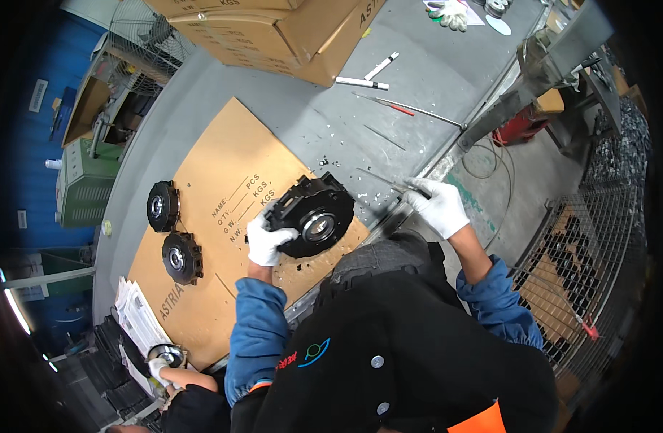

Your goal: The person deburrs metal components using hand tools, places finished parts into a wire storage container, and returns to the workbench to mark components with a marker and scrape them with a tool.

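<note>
My left hand (268,239), in a white glove, grips the edge of a black round toothed-rim part with a shiny metal hub (320,226). The part is tilted up over a flattened cardboard sheet (223,209). To its right, my gloved right hand (439,206) is closed on the end of a thin metal rod-like tool (378,177), whose tip points left and stays apart from the part. Two similar black round parts, one farther (162,206) and one nearer (181,257), rest on the cardboard at the left.
Large cardboard boxes (273,43) stand at the back. White marker-like sticks (362,84), a red-handled tool (396,108) and black crumbs (331,163) lie on the grey table. A co-worker's gloved hand (158,369) touches a metal ring at lower left. A wire cage (573,267) stands right.
</note>
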A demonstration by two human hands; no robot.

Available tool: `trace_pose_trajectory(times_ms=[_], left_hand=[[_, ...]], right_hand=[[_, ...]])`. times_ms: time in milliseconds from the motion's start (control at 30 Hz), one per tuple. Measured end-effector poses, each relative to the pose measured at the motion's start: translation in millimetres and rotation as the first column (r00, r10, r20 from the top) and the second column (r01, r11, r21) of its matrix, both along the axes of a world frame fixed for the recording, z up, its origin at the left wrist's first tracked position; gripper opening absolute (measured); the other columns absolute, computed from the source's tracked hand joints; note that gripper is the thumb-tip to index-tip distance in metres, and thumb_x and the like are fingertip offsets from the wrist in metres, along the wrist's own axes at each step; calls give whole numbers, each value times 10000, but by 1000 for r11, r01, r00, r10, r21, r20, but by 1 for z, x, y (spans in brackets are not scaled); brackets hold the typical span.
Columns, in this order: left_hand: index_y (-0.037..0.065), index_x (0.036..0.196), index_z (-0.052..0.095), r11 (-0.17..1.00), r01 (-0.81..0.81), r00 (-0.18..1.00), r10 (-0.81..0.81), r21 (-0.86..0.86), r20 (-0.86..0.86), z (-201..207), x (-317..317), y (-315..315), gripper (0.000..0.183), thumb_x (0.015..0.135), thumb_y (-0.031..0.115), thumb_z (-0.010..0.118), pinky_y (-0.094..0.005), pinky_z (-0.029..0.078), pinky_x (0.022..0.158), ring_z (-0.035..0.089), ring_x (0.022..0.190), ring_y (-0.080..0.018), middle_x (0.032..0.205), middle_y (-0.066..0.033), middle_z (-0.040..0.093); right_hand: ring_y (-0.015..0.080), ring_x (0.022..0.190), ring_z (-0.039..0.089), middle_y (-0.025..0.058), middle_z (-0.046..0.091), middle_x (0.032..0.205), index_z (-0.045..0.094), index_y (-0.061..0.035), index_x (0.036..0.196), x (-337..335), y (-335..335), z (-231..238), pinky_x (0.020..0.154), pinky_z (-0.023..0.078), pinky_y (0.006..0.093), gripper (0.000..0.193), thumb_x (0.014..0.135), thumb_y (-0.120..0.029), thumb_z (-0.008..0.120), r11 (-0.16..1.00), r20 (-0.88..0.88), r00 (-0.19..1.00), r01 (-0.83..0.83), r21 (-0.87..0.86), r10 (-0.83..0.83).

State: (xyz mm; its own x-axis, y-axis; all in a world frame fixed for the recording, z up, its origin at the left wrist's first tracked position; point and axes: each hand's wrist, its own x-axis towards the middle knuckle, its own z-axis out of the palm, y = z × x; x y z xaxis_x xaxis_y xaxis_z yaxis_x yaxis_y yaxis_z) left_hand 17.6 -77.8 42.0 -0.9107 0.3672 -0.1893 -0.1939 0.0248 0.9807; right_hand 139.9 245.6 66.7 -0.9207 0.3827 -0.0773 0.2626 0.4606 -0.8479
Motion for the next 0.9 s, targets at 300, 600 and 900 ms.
trace_pose_trajectory(times_ms=[300,600,900], left_hand=[[-53,1152,559,925,-35,991,-19,-379,-136,26,26,4,678,551,151,799,-294,479,834,612,886,-177,991,-101,647],[23,1131,593,418,-51,919,-336,-907,-207,81,7,73,685,596,419,753,-350,489,849,622,989,-289,1049,-178,643],[67,1045,649,353,45,947,-313,-934,-73,85,24,89,599,587,441,746,-349,507,782,656,873,-286,919,-137,684]], right_hand=[[265,622,589,78,564,683,674,-155,987,-2,-36,31,541,477,374,208,818,-251,600,872,-233,916,-197,449,327],[270,636,606,78,587,716,627,-137,1045,-6,-46,52,541,492,383,249,835,-266,594,777,-72,899,-331,535,433],[303,643,615,117,599,687,638,-102,1010,0,-41,72,556,491,414,231,816,-209,574,768,35,912,-364,526,409]])
